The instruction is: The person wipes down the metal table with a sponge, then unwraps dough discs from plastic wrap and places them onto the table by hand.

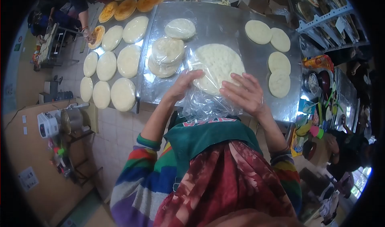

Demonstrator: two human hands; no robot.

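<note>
A large round pizza base [218,62] with small dimples lies inside a clear plastic bag [204,104], low over the metal table in front of me. The bag's loose, crumpled end points toward my apron. My left hand [182,85] grips the left edge of the bagged base, its thumb on top and its other fingers partly hidden. My right hand [245,93] rests on the lower right of the base with its fingers stretched out over the plastic. Just left of the bag are stacked bagged bases [167,50], with another bagged base [180,28] behind them.
Pale bases [279,84] lie along the right of the metal table [224,20]. Several wrapped bases [122,94] cover the left table, near sauced ones [125,9]. A person's hand [86,32] touches a sauced base there. A tray rack [325,16] stands back right.
</note>
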